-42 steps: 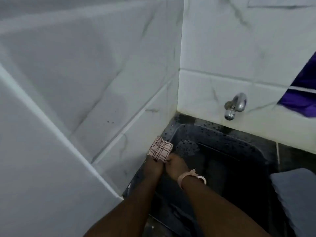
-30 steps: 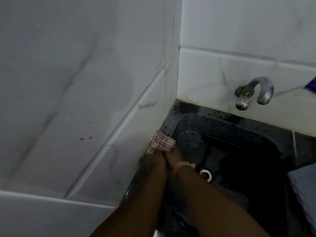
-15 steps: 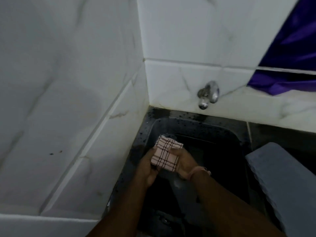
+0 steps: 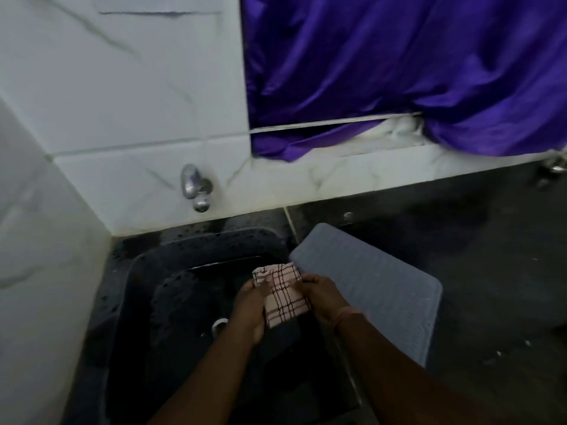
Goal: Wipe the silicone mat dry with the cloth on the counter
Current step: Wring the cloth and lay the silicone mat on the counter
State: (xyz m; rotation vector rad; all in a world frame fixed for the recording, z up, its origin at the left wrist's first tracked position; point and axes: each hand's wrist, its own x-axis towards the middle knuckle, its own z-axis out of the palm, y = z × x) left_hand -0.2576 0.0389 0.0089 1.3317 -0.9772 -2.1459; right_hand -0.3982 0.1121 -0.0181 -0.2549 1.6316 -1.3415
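Both hands are on the checked cloth [image 4: 283, 294] over the dark sink [image 4: 171, 271], left hand [image 4: 250, 308] and right hand [image 4: 322, 297] gripping it with curled fingers, and the grey silicone mat [image 4: 374, 286] lies just right of the right fingers, so ideally they carry it over folded and press flat strokes.

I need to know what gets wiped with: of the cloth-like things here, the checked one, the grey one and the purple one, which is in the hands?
The checked cloth, held by both hands over the sink.
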